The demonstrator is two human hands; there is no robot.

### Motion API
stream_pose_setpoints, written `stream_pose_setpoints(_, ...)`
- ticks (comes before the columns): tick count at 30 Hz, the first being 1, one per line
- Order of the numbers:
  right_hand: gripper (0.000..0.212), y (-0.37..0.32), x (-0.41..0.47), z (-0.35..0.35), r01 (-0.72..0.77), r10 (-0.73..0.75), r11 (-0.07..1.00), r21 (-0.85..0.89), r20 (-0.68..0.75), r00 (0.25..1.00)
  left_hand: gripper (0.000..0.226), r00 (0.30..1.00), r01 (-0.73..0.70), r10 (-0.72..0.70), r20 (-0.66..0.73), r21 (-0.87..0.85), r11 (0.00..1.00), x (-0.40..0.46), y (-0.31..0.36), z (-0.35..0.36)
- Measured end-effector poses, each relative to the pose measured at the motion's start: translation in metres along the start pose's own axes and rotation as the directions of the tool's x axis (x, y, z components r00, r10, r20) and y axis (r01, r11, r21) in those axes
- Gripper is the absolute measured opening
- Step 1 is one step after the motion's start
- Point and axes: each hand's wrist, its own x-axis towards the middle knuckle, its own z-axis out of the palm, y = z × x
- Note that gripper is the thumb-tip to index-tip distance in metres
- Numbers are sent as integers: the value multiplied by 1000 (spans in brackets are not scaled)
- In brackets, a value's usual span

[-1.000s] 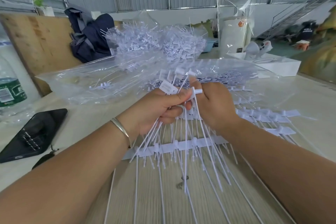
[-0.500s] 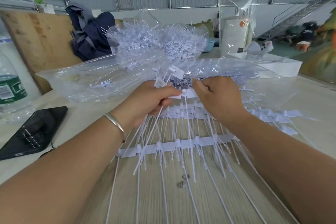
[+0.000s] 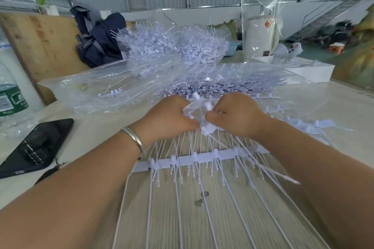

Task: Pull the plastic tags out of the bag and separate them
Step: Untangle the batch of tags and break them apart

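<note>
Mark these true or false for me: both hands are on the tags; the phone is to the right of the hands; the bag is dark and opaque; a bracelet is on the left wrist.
1. Both hands, left hand and right hand, grip the bunch of tags: true.
2. The phone lies right of the hands: false, it lies to their left.
3. The bag is dark and opaque: false, it is clear plastic.
4. A bracelet sits on the left wrist: true.

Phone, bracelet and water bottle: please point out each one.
phone [image 3: 38, 145], head view, middle of its dark back.
bracelet [image 3: 132, 137], head view, band on left wrist.
water bottle [image 3: 12, 99], head view, green label.
</note>
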Motion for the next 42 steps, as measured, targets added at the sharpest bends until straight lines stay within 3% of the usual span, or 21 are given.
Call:
stream_pose_setpoints(2,56,-1,-1,0,3,-4,999,-40,-24,1000,22,989,63,-38,-144,171,983,2,-8,0)
stream_pose_setpoints(3,54,-1,-2,-1,3,-5,999,-39,-62,998,20,976,106,-78,-202,132,986,3,-13,-3)
stream_pose_setpoints(5,53,-1,-2,-2,-17,15,1000,-5,-176,984,18,950,142,-170,-262,-121,982,5,-20,-7)
stream_pose_setpoints(7,55,-1,-2,-2,-53,60,998,35,-270,961,18,953,121,-218,-211,-395,911,5,-17,-9)
stream_pose_setpoints(9,59,0,-2,0,-68,93,994,90,-302,949,21,973,104,-192,-130,-495,863,4,-11,-4)
stream_pose_setpoints(13,55,0,-4,4,-53,107,980,190,-285,953,26,983,71,-142,-117,-468,881,1,-6,3)
stream_pose_setpoints(16,50,-3,-5,6,-60,107,982,177,-269,957,12,990,58,-108,-91,-436,898,0,-3,4)
stream_pose_setpoints(19,45,-4,-4,7,-78,121,982,171,-255,959,31,982,134,-179,-60,-447,885,-2,-1,4)
stream_pose_setpoints(23,45,-3,-4,9,-103,134,982,156,-202,970,41,953,303,-260,156,-480,823,-5,0,1)
stream_pose_setpoints(27,44,-1,-1,16,-121,125,992,31,-165,978,56,930,364,-257,263,-570,737,-1,1,0)
stream_pose_setpoints(30,46,-1,0,20,-122,110,991,-45,-209,972,56,934,355,-232,271,-651,671,-1,4,0)
stream_pose_setpoints(35,46,1,1,17,-86,94,996,40,-352,931,30,968,250,-176,178,-672,697,-5,7,1)
stream_pose_setpoints(42,37,-7,-2,15,44,28,974,222,-314,949,43,962,272,-195,191,-717,642,-3,5,3)
